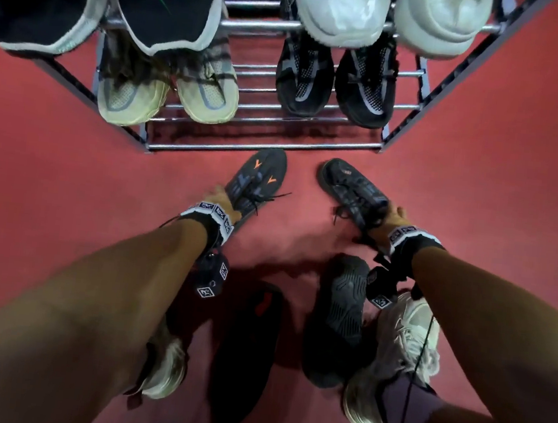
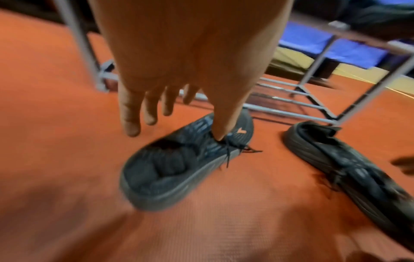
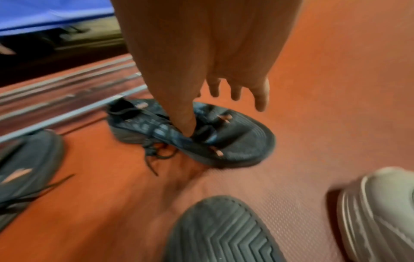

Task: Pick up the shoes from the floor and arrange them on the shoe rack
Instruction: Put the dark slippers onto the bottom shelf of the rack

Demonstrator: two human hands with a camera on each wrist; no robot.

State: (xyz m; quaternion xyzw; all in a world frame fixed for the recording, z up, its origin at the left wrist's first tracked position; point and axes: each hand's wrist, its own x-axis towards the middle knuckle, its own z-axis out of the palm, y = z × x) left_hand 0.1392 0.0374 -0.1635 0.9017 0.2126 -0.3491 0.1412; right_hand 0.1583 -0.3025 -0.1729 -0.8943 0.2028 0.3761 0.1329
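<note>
Dark shoes [image 1: 258, 181] on red floor [image 1: 68, 172], both hands [image 1: 223, 202] reaching down

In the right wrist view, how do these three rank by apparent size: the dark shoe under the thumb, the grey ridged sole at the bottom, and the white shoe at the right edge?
1. Grey ridged sole, though nearest the camera.
2. Dark shoe under the thumb.
3. White shoe, cut off by the frame, so unsure.
</note>
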